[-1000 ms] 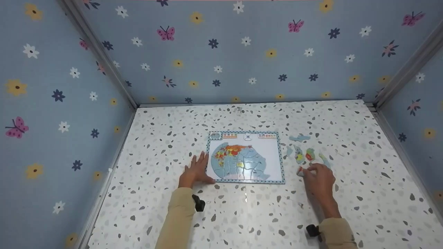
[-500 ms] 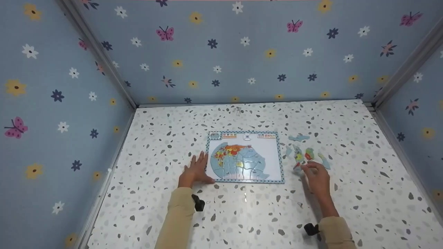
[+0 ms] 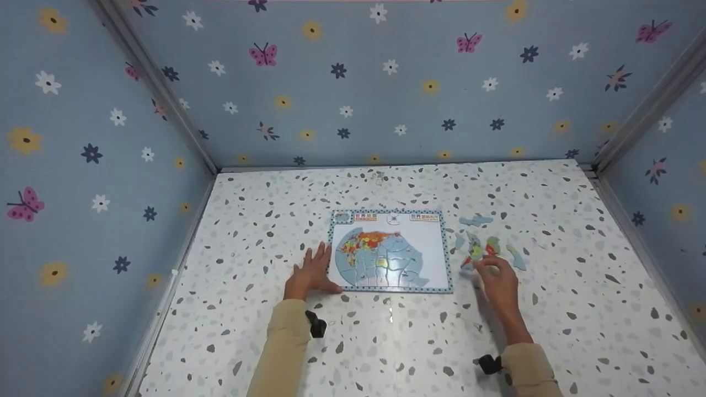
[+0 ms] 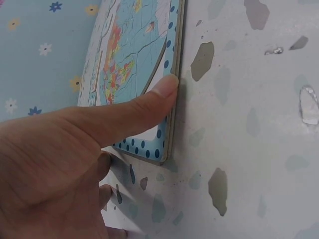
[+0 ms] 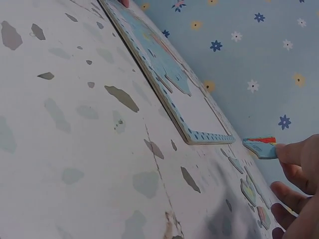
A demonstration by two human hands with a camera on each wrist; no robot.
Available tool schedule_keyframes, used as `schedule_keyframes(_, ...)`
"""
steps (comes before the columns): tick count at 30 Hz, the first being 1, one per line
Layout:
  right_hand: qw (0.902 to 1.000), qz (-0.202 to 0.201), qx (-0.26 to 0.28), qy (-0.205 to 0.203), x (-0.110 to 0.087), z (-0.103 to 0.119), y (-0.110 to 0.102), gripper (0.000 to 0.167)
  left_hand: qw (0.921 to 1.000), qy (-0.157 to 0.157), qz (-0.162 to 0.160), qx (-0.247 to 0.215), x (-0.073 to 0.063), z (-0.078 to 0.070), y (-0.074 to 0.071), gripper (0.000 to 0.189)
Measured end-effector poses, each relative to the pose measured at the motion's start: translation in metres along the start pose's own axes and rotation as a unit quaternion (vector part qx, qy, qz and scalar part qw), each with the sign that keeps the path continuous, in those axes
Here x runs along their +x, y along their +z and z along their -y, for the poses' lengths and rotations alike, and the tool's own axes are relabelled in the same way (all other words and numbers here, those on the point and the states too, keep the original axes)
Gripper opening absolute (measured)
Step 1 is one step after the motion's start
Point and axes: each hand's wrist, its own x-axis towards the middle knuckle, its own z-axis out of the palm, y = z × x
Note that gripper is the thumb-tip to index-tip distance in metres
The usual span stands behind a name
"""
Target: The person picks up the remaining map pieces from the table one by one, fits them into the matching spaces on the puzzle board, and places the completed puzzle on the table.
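Observation:
A world-map jigsaw puzzle (image 3: 411,259) lies flat in its dotted blue frame (image 3: 448,259), with fitted map pieces at the left and middle and white backing at the right. My left hand (image 3: 311,273) rests at its lower left corner; in the left wrist view the thumb (image 4: 149,102) lies over the frame's edge, the fingers spread beside it. My right hand (image 3: 501,281) pinches a blue and red puzzle piece (image 5: 261,148) between thumb and fingertips, held above the table to the right of the frame.
Several loose pieces lie right of the frame: a long blue one (image 3: 476,220), a green and red one (image 3: 492,245), a pale curved one (image 3: 515,257). The speckled table (image 3: 386,342) meets flowered wall panels (image 3: 353,82) at the back and sides.
My right hand has moved a little to the left with the piece, which has turned and come nearer the frame. The left hand has stayed in place.

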Motion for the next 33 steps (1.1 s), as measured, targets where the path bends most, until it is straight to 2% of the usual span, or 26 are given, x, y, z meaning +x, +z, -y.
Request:
schedule_keyframes(16,1.0,-0.003,-0.001,0.009,0.0,0.011,0.019,0.029,0.9999,-0.006,0.005,-0.01,0.002,0.0,0.001,0.113)
schedule_keyframes(27,0.9997,0.015,0.013,-0.014,-0.002,0.012,0.031,0.028,1.0,-0.001,0.005,0.001,0.001,0.0,0.001,0.112)
schedule_keyframes(33,0.9996,0.012,0.008,-0.022,-0.002,0.014,0.04,0.026,0.9999,-0.003,0.006,0.008,0.0,-0.001,0.0,0.112)
